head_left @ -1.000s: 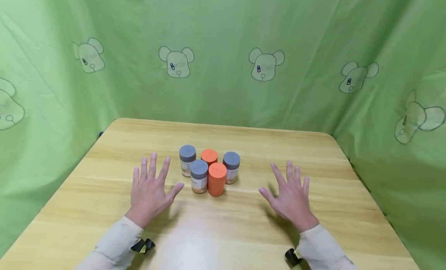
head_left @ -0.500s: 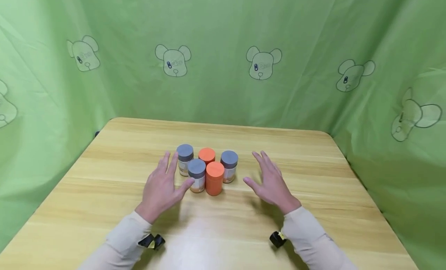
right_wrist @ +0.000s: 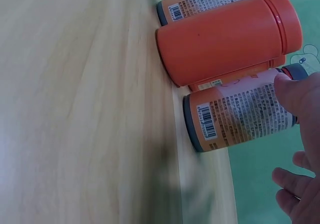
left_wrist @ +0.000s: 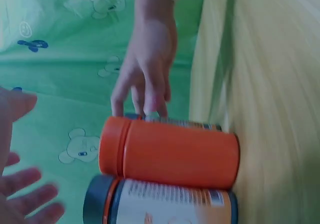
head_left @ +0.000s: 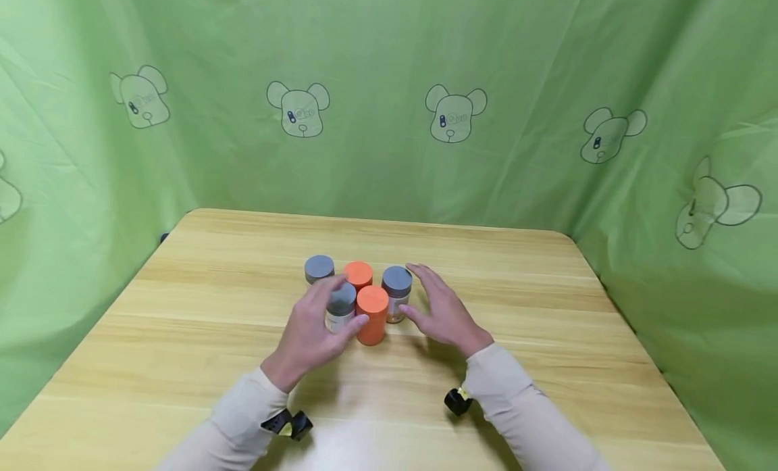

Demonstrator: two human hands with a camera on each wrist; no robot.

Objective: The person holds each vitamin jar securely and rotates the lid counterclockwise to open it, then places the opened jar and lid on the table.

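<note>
Five... several capped jars stand upright in a tight cluster. My left hand (head_left: 310, 336), fingers bowed and spread, reaches over the front grey-lidded jar (head_left: 338, 321); its thumb tip overlaps the front orange jar (head_left: 372, 326). In the left wrist view its fingers (left_wrist: 35, 196) stand apart from the jar lids. My right hand (head_left: 446, 314) is beside the right grey-lidded jar (head_left: 397, 282), fingers behind it and thumb in front. In the right wrist view that thumb overlaps the jar's upper label (right_wrist: 245, 111). Behind are another orange jar (head_left: 358, 273) and a grey-lidded one (head_left: 319, 267), partly hidden.
The jars stand on a wood-grain table (head_left: 535, 309) with rounded far corners. A green curtain (head_left: 377, 167) printed with bear heads hangs round the back and sides. Small black devices (head_left: 458, 401) sit at both sleeved wrists.
Both hands have moved inward to the jars from either side, and their spread fingers have become more bowed. The jars keep their arrangement; the head view has shifted slightly.
</note>
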